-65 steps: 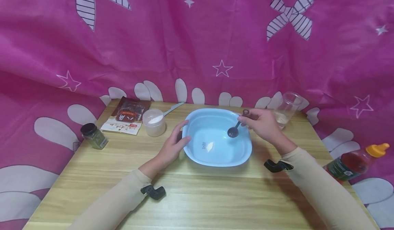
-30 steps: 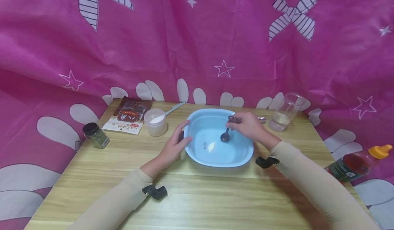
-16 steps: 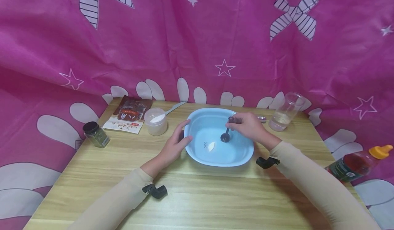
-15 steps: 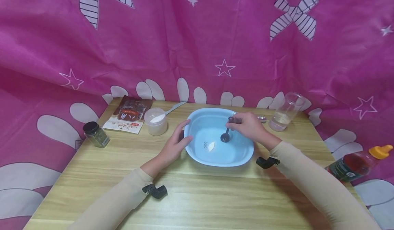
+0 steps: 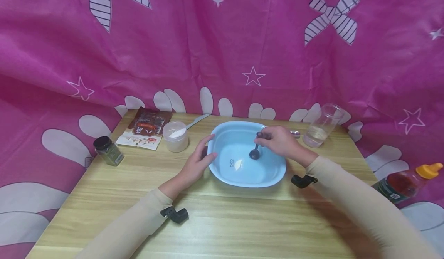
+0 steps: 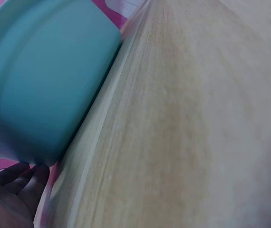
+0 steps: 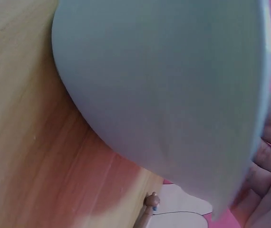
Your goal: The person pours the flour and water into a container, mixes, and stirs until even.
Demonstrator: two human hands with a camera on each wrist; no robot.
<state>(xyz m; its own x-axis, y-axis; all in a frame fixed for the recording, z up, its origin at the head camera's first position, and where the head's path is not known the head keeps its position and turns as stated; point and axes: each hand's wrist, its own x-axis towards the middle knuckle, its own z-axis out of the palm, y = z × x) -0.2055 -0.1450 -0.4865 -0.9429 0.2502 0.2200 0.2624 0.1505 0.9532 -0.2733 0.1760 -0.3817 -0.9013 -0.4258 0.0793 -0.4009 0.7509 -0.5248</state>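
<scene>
A light blue plastic basin [image 5: 246, 180] stands mid-table, with a white patch [image 5: 237, 164] on its floor beside small dark print. My left hand [image 5: 194, 164] grips its left side, thumb at the rim and fingers against the outer wall. In the left wrist view those fingers [image 6: 33, 183] touch the basin's underside curve. Over the basin's right half, my right hand [image 5: 279, 141] pinches a dark measuring spoon [image 5: 254, 154] by its handle, bowl low inside the basin. Whether the bowl touches the floor or holds anything cannot be told. The right wrist view shows mostly the basin's outer wall [image 7: 159, 95].
Left of the basin stand a tub of white powder [image 5: 175, 137], a pale-handled knife or spatula [image 5: 198, 121], a brown-and-white packet [image 5: 143, 130] and a black-lidded jar [image 5: 109, 151]. To the right are a shiny metal piece [image 5: 295, 134], a clear cup [image 5: 320, 128] and a yellow-capped sauce bottle [image 5: 404, 184].
My right hand has moved left from the basin's right rim, lowering the measuring spoon into the basin. For the last second it has stayed nearly still. The left hand keeps its grip.
</scene>
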